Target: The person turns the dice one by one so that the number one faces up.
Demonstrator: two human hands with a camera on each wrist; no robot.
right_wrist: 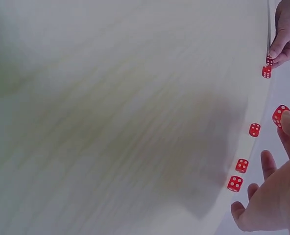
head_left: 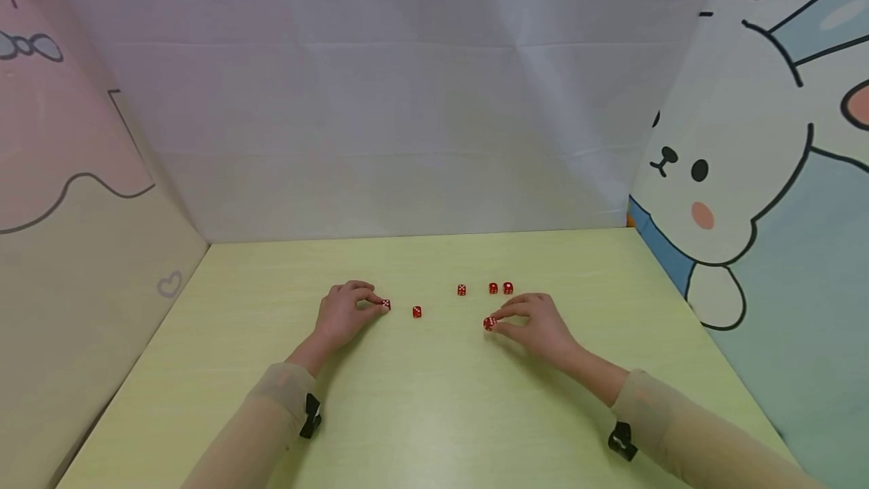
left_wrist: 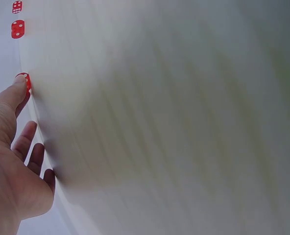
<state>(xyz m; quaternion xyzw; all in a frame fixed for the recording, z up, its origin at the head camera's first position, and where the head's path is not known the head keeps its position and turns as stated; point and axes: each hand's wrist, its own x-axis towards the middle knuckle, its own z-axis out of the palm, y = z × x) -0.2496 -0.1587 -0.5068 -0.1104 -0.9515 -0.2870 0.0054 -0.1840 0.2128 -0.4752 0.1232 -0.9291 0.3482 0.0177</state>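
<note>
At the left of the table, my left hand (head_left: 346,314) pinches a red die with white pips (head_left: 386,304) between thumb and forefinger. The left wrist view shows this die (left_wrist: 27,82) at the thumb tip, close to the tabletop. My right hand (head_left: 536,327) grips another red die (head_left: 489,323) with thumb and finger; in the right wrist view this die (right_wrist: 280,116) appears raised off the table. A loose die (head_left: 417,312) lies just right of my left hand. Farther back sits a single die (head_left: 462,290), and two dice stand side by side, a left one (head_left: 493,288) and a right one (head_left: 508,288), beyond my right fingers.
The pale yellow-green tabletop (head_left: 421,398) runs back to a white cloth wall (head_left: 407,134). A panel with a cartoon rabbit (head_left: 733,195) borders the right side, and a pink and cream panel (head_left: 81,285) the left. Dark straps show at both sleeves.
</note>
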